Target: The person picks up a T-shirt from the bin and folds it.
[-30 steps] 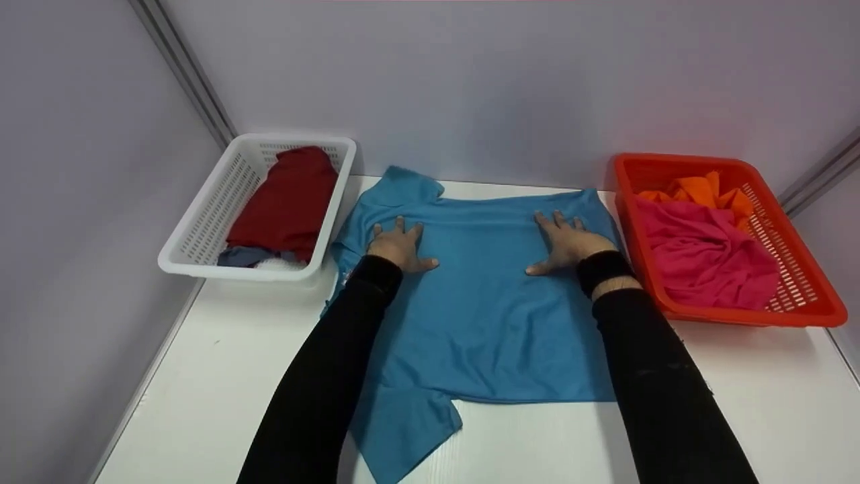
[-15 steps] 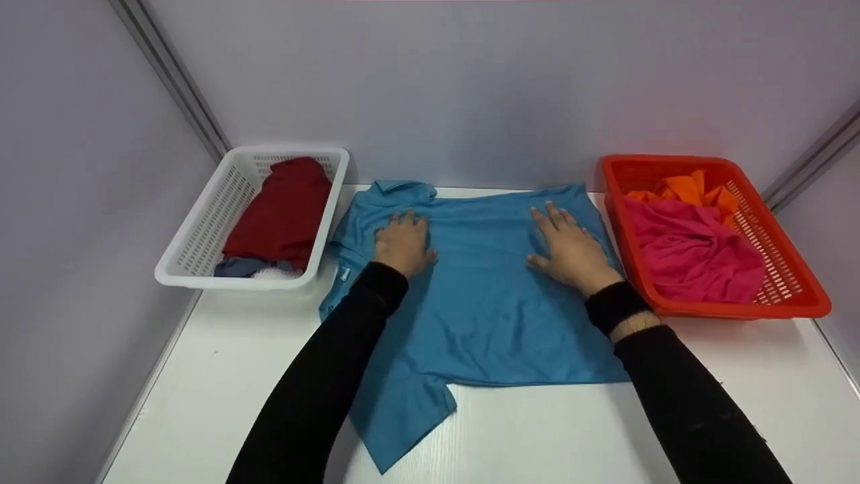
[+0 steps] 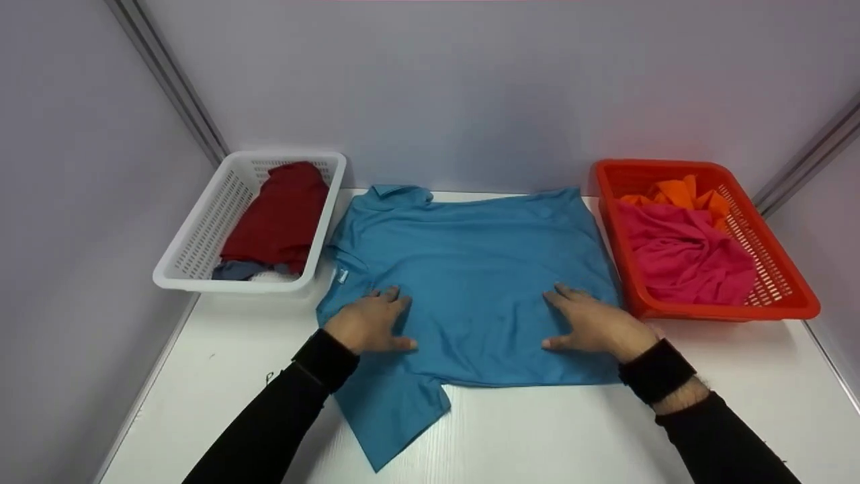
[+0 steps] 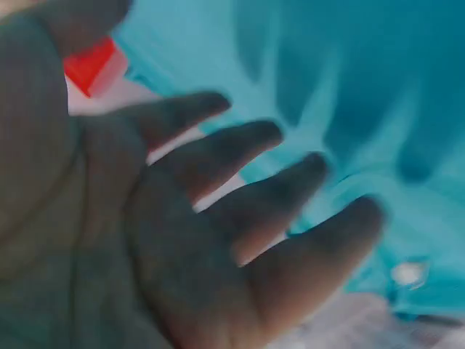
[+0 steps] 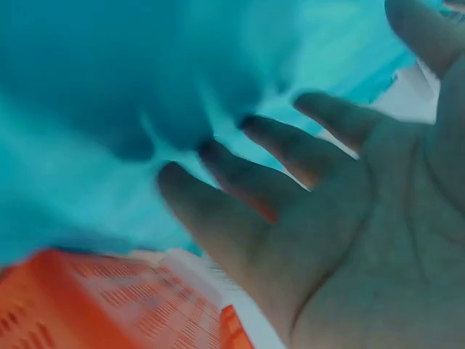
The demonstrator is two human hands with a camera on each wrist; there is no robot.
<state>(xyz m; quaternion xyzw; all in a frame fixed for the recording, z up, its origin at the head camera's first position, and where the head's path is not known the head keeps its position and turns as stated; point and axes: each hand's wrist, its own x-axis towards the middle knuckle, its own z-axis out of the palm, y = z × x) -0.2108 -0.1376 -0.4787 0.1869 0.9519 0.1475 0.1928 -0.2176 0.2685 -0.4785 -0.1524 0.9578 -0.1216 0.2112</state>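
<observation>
A blue T-shirt (image 3: 470,269) lies spread sideways on the white table, its collar side to the left and one sleeve pointing toward me. Over its lower left part is my left hand (image 3: 373,323), fingers spread and holding nothing. My right hand (image 3: 598,326) is over the lower right part, its fingers likewise extended. In the left wrist view the shirt (image 4: 363,94) shows beyond the spread fingers, with their shadows on it. The right wrist view shows the same cloth (image 5: 87,109) past the fingertips; a gap seems to separate hand and cloth.
A white basket (image 3: 195,235) at the back left holds dark red, grey-blue and white cloth. At the back right, close to the shirt's edge, a red basket (image 3: 786,262) holds pink cloth (image 3: 692,255) and orange cloth (image 3: 678,195). A grey wall (image 3: 470,87) stands behind.
Both hands have moved from the shirt's far part back toward me, to its near half. The sleeve at the far left now lies more folded over. The baskets have stayed put.
</observation>
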